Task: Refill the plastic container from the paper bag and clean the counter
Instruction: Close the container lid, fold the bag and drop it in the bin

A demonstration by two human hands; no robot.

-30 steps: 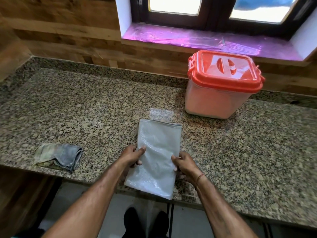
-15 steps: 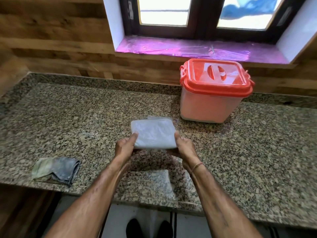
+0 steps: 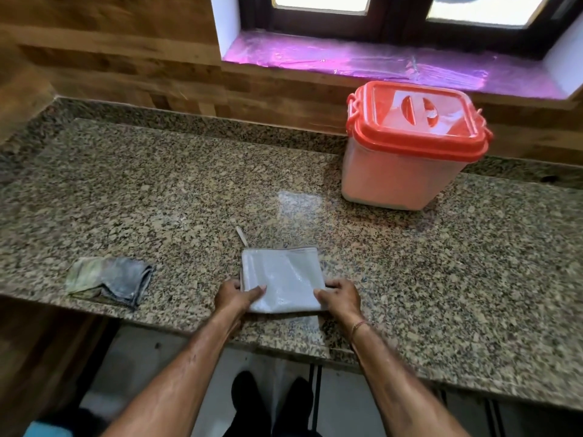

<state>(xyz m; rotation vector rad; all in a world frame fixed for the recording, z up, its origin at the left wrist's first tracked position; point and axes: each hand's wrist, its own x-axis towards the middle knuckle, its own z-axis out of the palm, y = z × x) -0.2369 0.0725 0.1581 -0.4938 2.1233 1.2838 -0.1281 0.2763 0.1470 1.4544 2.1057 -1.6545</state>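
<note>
A white, empty bag point(image 3: 282, 277) lies folded in half and flat on the granite counter point(image 3: 157, 197) near its front edge. My left hand point(image 3: 235, 296) pinches its near left corner, and my right hand point(image 3: 340, 296) holds its near right corner. The plastic container point(image 3: 407, 152), pale with an orange lid clipped shut, stands at the back right against the wall, well apart from both hands. A thin white strip point(image 3: 242, 235) lies just beyond the bag.
A crumpled grey-green cloth point(image 3: 110, 279) rests on the counter to the left, close to the front edge. Behind the container runs a purple-lined window sill point(image 3: 362, 63). Wood panelling backs the counter. My feet show on the floor below the edge.
The bag went from lying long and unfolded to being folded in half. Both hands lifted the near end over, then pressed the folded bag down on the counter closer to the edge.
</note>
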